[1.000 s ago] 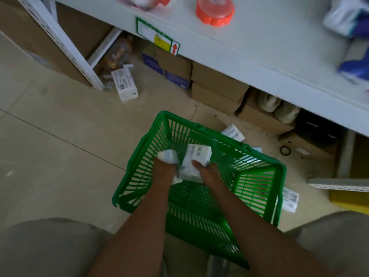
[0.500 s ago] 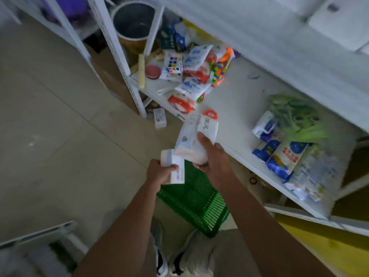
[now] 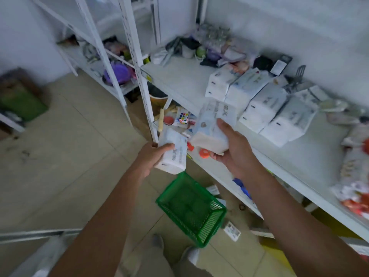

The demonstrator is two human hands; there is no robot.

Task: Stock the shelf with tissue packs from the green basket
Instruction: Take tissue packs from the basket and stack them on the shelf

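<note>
At the far left, we saw a blurred green-and-brown box (image 3: pixel 21 100) on the tiled floor (image 3: pixel 65 160), and beyond it a purple dish (image 3: pixel 118 73) on a low rack. A white perforated upright (image 3: pixel 139 76) marked the near end of the shelf (image 3: pixel 309 156). In front of it, the person's left hand (image 3: pixel 152 158) was clamped on a small tissue pack (image 3: pixel 173 154), thumb across its top face, holding it in the air short of the shelf's edge. Below the hands, the green basket (image 3: pixel 209 226) sat on the floor just beside the shelving, with the person's shoes near it. A colour cube (image 3: pixel 183 117) and an orange cap (image 3: pixel 204 152) lay on a lower level, between the two hands as we saw them. The right hand (image 3: pixel 236 156) gripped a larger tissue pack (image 3: pixel 212 124), thumb on top and fingers curled beneath, raised over the front edge of the shelf and near a row of tissue packs (image 3: pixel 261 104) already lying side by side there. Farther right, we could make out only blurred red-and-white packets (image 3: pixel 355 198) on the shelf's edge.
</note>
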